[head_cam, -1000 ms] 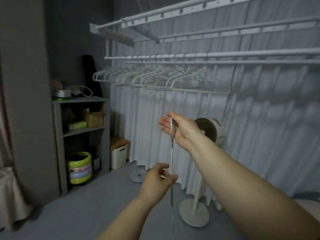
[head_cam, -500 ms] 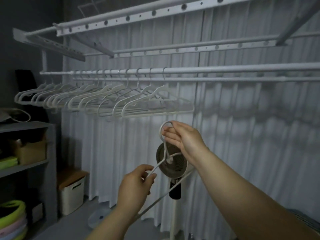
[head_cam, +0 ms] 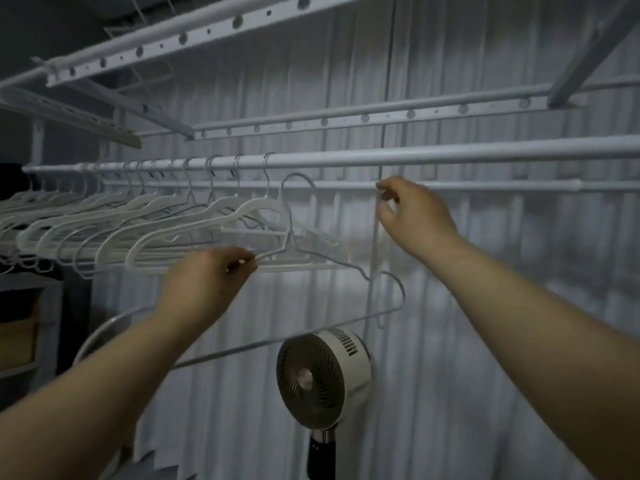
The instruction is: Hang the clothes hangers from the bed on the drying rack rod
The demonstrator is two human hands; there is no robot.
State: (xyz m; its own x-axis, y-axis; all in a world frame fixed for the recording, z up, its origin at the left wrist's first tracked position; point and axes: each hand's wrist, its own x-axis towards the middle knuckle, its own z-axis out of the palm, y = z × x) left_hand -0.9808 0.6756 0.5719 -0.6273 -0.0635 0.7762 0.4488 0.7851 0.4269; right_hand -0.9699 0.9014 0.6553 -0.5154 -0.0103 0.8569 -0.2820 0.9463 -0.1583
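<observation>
My left hand (head_cam: 207, 282) pinches the thin wire shoulder of a hanger (head_cam: 346, 263), fingertips (head_cam: 247, 263) closed on it just left of the twisted neck. Its hook (head_cam: 298, 181) curves up right of my left fingers, tip near the thinner lower rail (head_cam: 502, 185), not yet over the thick round drying rack rod (head_cam: 450, 155) above. The hanger's far shoulder dips with a notch and loops round below my right hand; the straight bottom bar runs back under my left forearm.

My right hand (head_cam: 415, 216) is up by the lower rail, thumb and forefinger pinched on a second thin hanger (head_cam: 373, 244) seen edge-on, hanging straight down from my fingers; its hook is hidden by my fingers.

Left of my left hand, a packed row of white hangers (head_cam: 138, 233), some flat plastic, some wire, hooks over the smooth rod. Below both hands, a round grilled fan (head_cam: 318, 379) on a dark pole. Behind, a pleated pale curtain (head_cam: 485, 306).
</observation>
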